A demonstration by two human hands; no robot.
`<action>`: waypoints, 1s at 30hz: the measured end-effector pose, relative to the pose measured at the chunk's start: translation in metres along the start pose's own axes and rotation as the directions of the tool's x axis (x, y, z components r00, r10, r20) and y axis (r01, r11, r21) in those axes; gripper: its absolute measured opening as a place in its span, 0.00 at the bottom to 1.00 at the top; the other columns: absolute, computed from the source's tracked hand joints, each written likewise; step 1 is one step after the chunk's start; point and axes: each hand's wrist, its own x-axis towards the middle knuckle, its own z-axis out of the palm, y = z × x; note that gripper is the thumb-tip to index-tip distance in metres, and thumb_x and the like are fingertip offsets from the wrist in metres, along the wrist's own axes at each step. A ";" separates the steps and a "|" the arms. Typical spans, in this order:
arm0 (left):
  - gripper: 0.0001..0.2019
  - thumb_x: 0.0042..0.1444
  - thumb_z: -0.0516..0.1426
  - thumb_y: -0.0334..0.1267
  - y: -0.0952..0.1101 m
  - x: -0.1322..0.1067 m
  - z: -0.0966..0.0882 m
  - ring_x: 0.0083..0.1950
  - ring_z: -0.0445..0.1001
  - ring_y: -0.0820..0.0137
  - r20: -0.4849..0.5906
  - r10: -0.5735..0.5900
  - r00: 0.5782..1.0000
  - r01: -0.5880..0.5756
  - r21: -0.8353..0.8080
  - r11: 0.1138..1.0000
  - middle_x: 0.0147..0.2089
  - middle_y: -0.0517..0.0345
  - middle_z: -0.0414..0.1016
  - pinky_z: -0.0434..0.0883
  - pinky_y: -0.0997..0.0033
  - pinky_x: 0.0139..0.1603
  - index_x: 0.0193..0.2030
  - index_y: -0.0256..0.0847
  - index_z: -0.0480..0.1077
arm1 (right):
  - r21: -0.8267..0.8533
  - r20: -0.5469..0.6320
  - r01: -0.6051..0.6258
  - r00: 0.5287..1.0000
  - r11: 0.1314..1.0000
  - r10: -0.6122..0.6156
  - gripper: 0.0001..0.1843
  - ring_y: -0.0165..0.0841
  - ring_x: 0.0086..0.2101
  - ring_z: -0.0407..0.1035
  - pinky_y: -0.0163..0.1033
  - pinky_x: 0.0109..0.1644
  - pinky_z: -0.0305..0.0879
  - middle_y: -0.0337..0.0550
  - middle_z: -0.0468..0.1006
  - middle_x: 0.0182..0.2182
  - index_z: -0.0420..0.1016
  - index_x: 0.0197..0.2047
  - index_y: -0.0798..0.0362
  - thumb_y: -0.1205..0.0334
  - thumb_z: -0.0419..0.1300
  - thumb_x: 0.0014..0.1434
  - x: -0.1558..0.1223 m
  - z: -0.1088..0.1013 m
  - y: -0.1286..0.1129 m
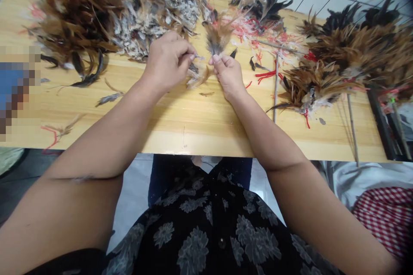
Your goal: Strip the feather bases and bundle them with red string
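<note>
Upper centre of the frame, my right hand (229,73) has thumb and fingers clamped on the grey base of a small feather bundle (218,36), brown tips pointing up. Just left of it, my left hand (168,59) has thumb and forefinger pinched together on a pale wisp (200,57). A large heap of brown feathers (77,13) fills the upper left of the wooden table (196,124); fuller feather clusters (322,79) lie at right, near red threads (267,75).
</note>
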 end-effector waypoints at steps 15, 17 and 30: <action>0.12 0.68 0.69 0.49 0.024 -0.004 -0.005 0.87 0.68 0.31 0.102 -0.019 0.995 0.007 0.110 0.994 0.54 0.38 0.85 0.80 0.29 0.72 0.31 0.60 0.79 | -0.045 0.076 -0.003 0.997 0.999 0.007 0.30 0.37 0.42 0.75 0.44 0.55 0.79 0.35 0.70 0.28 0.82 0.36 0.50 0.32 0.77 0.75 -0.008 0.003 -0.011; 0.10 0.67 0.71 0.50 0.022 -0.005 -0.003 0.88 0.66 0.32 0.125 -0.037 0.991 0.026 0.085 0.996 0.54 0.38 0.84 0.82 0.30 0.71 0.33 0.60 0.81 | -0.043 0.097 -0.005 0.995 0.999 0.010 0.28 0.37 0.43 0.76 0.45 0.57 0.79 0.35 0.70 0.29 0.81 0.35 0.50 0.36 0.78 0.75 -0.007 0.003 -0.011; 0.10 0.71 0.73 0.28 -0.003 0.005 0.010 0.45 0.74 0.62 -0.191 -0.063 0.980 0.040 -0.122 0.992 0.43 0.56 0.80 0.71 0.60 0.54 0.38 0.43 0.82 | -0.063 0.058 0.047 0.997 0.997 -0.043 0.31 0.29 0.39 0.72 0.37 0.55 0.77 0.34 0.71 0.34 0.78 0.42 0.52 0.33 0.63 0.87 0.000 0.003 0.006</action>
